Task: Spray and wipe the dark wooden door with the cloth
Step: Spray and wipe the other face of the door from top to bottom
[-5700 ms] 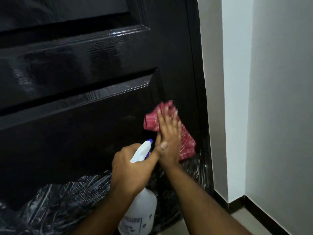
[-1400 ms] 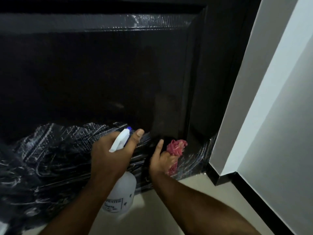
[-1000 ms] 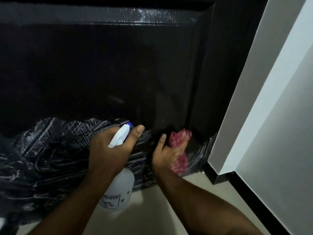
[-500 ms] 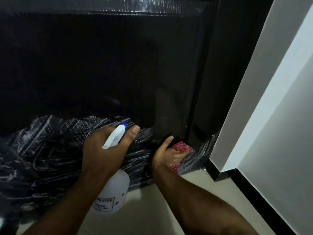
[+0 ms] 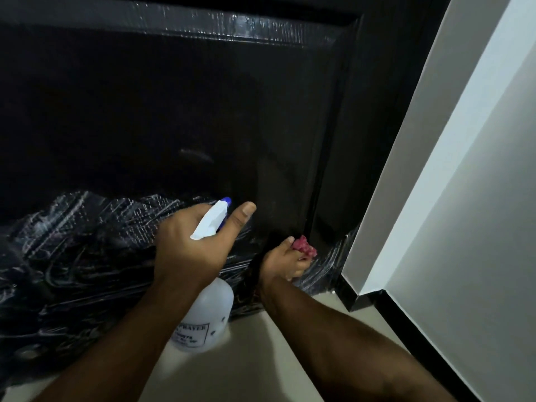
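The right hand is curled round a bunched red cloth and presses it low against the door, at the foot of the groove beside the panel. Just left of it, the left hand grips the neck of a white bottle. The thumb is stretched out beside the spray head, whose blue tip points at the door; the trigger fingers are hidden. The bottle's body hangs below that hand, label toward the camera; whether it touches the floor I cannot tell. Above both hands the dark, glossy panel rises. Crumpled film covers the door's bottom strip, running left from the hands and a little right of the cloth. The pale floor lies under the forearms. Right of the cloth stands a white wall with black skirting.
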